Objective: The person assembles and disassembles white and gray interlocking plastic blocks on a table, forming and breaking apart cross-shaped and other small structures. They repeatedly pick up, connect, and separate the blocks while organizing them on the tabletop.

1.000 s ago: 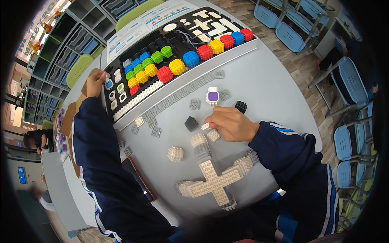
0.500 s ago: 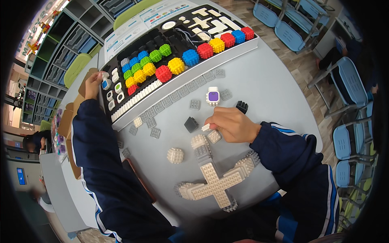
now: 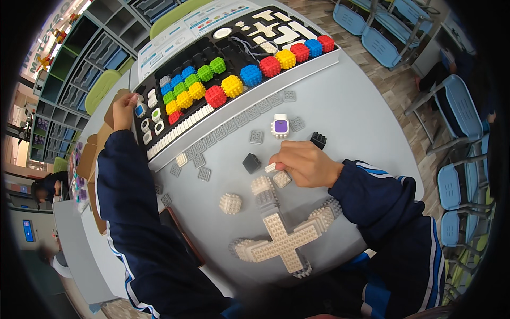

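Note:
My right hand [image 3: 302,162] rests on the grey table [image 3: 340,111], fingers pinched on a small white block [image 3: 271,167] beside a beige studded tile [image 3: 281,178]. My left hand [image 3: 125,110] reaches far left to the black parts tray [image 3: 234,48] and touches a small white-and-blue piece [image 3: 139,109] at its left end. A beige cross-shaped build [image 3: 281,242] lies near my body. A white cube with a purple face [image 3: 280,126], a black block [image 3: 251,162] and a studded beige cube [image 3: 230,203] sit around my right hand.
The tray holds rows of red, yellow, green and blue studded cubes [image 3: 232,85]. Several grey flat tiles [image 3: 234,125] line its front edge. Another black block [image 3: 318,140] lies right. Blue chairs [image 3: 457,175] stand at the right, shelves [image 3: 101,42] at the back left, another person [image 3: 45,186] far left.
None of the objects moved; my left hand stays at the tray's left end and my right hand keeps its pinch on the small white block.

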The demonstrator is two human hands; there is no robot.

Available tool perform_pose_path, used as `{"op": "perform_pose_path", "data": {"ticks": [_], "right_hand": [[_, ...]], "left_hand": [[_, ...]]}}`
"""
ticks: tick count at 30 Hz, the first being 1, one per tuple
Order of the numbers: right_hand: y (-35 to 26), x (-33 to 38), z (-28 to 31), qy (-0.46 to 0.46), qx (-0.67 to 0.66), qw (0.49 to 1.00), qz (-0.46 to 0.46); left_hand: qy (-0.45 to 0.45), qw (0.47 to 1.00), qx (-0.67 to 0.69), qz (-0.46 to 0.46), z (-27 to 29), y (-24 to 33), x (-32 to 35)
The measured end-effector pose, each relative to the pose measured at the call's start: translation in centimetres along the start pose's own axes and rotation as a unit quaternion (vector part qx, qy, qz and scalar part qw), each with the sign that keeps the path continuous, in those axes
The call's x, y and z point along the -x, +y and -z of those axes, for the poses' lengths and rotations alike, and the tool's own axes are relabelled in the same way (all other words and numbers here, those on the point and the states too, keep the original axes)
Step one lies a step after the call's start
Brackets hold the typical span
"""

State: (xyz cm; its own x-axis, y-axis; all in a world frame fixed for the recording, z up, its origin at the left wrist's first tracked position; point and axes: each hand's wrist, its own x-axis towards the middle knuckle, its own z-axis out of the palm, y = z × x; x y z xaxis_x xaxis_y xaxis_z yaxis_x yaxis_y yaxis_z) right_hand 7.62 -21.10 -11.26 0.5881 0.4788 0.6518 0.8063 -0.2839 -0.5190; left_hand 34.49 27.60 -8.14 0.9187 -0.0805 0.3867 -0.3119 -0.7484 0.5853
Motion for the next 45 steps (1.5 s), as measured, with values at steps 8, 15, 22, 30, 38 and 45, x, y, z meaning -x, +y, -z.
{"op": "perform_pose_path", "data": {"ticks": [8,15,22,30,38,45], "right_hand": [[-0.1,-0.1,0.0,-0.001,-0.004,1.000,0.002],[-0.3,-0.3,0.0,-0.003,-0.005,1.000,0.007],[-0.1,-0.1,0.0,-0.002,-0.005,1.000,0.002],[-0.2,0.1,0.2,0.001,0.005,1.000,0.003],[-0.1,0.3,0.0,-0.005,0.011,1.000,0.003],[-0.7,-0.3,-1.0,0.017,0.033,0.999,0.024]], "left_hand": [[0.076,0.949,-0.305,-0.015,-1.4,1.0,2.5],[-0.016,0.987,-0.162,0.012,0.4,-2.5,0.8],[-0.106,0.979,0.041,0.171,0.5,-1.7,1.0],[-0.059,0.983,-0.027,0.172,-1.7,2.2,0.5],[0.108,0.976,-0.183,0.048,-1.7,3.1,3.1],[0.139,0.988,-0.062,0.026,5.8,12.1,8.1]]}}
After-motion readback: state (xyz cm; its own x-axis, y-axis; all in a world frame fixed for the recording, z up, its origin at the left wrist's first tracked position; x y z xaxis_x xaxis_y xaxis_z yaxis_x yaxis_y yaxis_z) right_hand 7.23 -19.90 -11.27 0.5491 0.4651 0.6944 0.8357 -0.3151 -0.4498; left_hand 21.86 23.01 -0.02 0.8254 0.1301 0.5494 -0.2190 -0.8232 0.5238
